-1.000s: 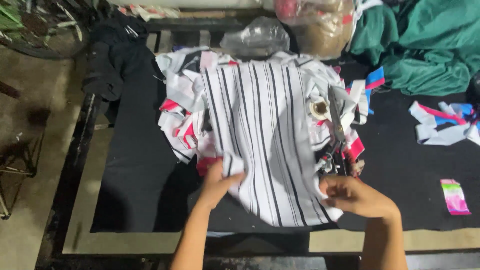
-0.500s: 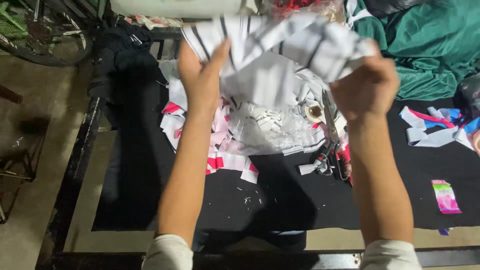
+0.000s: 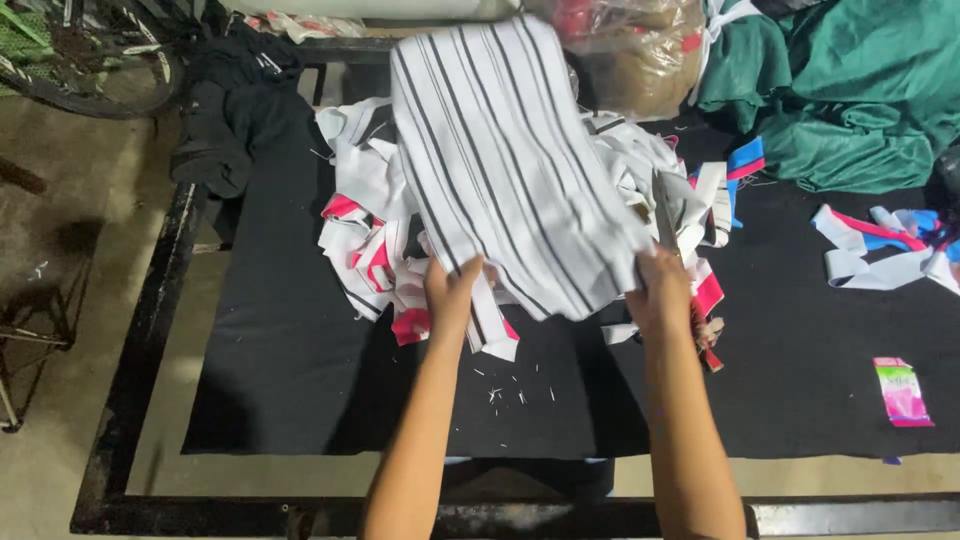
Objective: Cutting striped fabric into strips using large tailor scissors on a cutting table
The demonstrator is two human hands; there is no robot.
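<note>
While both my hands pinch its near edge, the striped cloth (image 3: 510, 160) runs lengthwise away from me toward the table's (image 3: 300, 400) far edge | left hand (image 3: 452, 290) closed on near-left corner | right hand (image 3: 658, 290) closed on near-right corner, over the scrap pile (image 3: 370, 250).

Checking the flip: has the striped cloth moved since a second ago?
Yes. The striped cloth went from lying flat near the table's front edge to farther back, over the scrap pile.

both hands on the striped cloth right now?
Yes: the left hand grips the near edge of the striped cloth and the right hand grips its other near corner, above the pile of scraps.
</note>
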